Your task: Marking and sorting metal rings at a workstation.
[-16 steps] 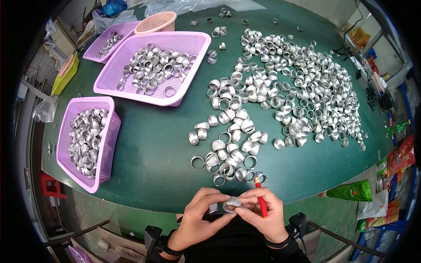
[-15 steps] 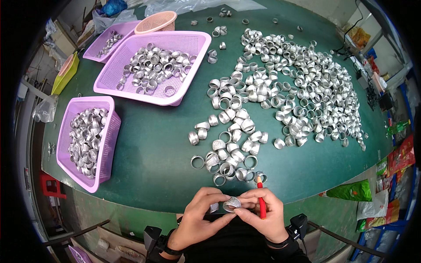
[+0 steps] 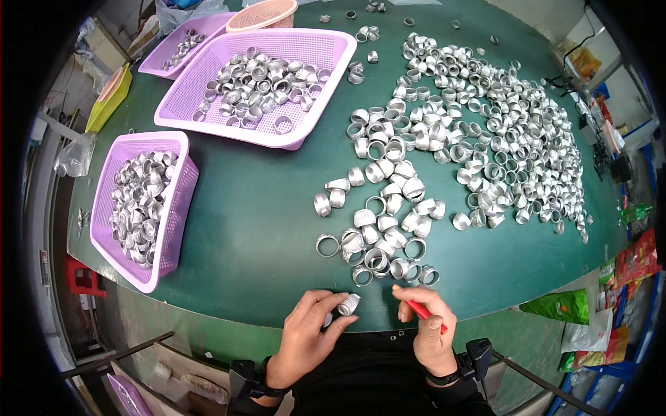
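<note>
My left hand [image 3: 305,340] is at the near edge of the table, its thumb and fingers closed on a wide silver metal ring [image 3: 349,305]. A second silver piece [image 3: 327,319] shows between its fingers, mostly hidden. To the right, apart from that ring, my right hand [image 3: 433,340] grips a slim red stick-like tool [image 3: 420,311] with a tan tip; its exact kind I cannot make out. Just beyond both hands lies a loose cluster of silver rings [image 3: 376,260], some upright, some on their sides.
A large pile of rings [image 3: 527,152] spreads over the green table [image 3: 257,236] at right. Purple baskets holding rings stand at left: a near one [image 3: 182,215], a large one [image 3: 305,132], a far one [image 3: 156,62]. A peach basket [image 3: 267,19] is behind them.
My hands have drawn apart; the right one with the red tool has left the ring, which stays in my left fingers. The tool now lies more slanted. The whole view has shifted slightly.
</note>
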Action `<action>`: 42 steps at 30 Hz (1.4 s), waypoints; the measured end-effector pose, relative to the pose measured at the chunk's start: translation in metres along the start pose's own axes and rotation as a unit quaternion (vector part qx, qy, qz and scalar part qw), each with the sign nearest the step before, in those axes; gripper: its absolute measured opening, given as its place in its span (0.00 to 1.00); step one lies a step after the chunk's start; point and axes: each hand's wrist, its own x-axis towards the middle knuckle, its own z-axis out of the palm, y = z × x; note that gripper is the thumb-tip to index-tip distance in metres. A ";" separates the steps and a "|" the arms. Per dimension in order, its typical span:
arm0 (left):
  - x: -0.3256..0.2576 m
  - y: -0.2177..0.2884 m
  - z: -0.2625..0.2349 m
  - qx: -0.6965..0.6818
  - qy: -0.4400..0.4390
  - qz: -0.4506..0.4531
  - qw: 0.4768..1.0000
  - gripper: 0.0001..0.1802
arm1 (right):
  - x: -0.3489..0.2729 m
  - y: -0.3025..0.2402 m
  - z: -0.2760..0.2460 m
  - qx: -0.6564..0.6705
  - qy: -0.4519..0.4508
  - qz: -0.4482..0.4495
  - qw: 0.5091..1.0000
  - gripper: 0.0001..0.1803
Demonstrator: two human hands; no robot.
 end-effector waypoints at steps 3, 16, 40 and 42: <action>-0.007 -0.010 0.005 0.072 0.054 0.016 0.996 0.19 | -0.011 0.003 0.013 0.072 -0.020 0.130 0.989 0.10; -0.007 -0.017 0.007 0.061 0.073 0.041 0.995 0.19 | -0.006 0.016 0.032 0.016 -0.027 0.024 0.999 0.11; 0.012 -0.003 -0.191 0.273 0.395 -0.007 0.877 0.11 | 0.026 -0.002 0.013 -0.193 0.032 -0.107 0.975 0.10; 0.024 0.010 -0.142 0.184 0.253 -0.009 0.950 0.07 | 0.039 0.005 0.024 -0.236 0.016 -0.153 0.959 0.12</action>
